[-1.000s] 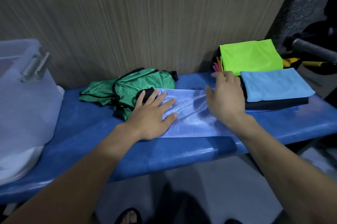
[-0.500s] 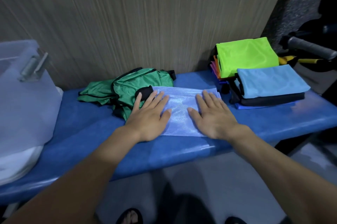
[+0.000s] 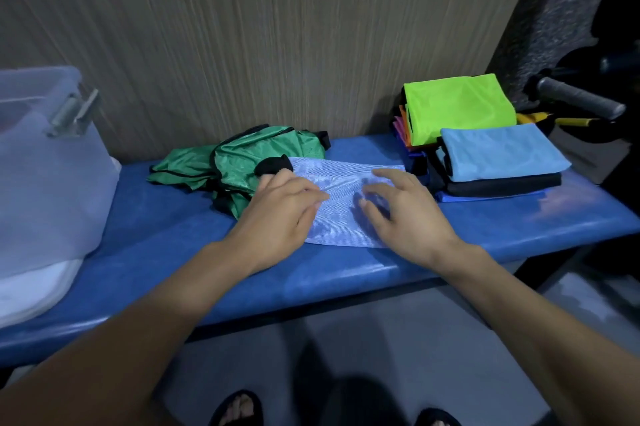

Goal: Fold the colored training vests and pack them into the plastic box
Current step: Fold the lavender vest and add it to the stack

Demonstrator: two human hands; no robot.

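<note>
Both hands' fingers now curled on light blue vest point(image 3: 341, 204).

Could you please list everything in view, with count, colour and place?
bench: one, blue, along the wall.
box: one, clear plastic with a grey latch, left end of bench.
pale blue vest: one, flat at bench centre, under both hands.
green vest: one, green with black trim, crumpled, left of the pale blue vest.
folded stack: several vests, lime and light blue on top, black and others beneath, right end of bench.
handlebar grip: one, grey, far right.
sandalled feet: two, bottom edge.
left hand: on the vest's left part, fingers lightly bent.
right hand: on its right part, fingers spread and bent.
</note>
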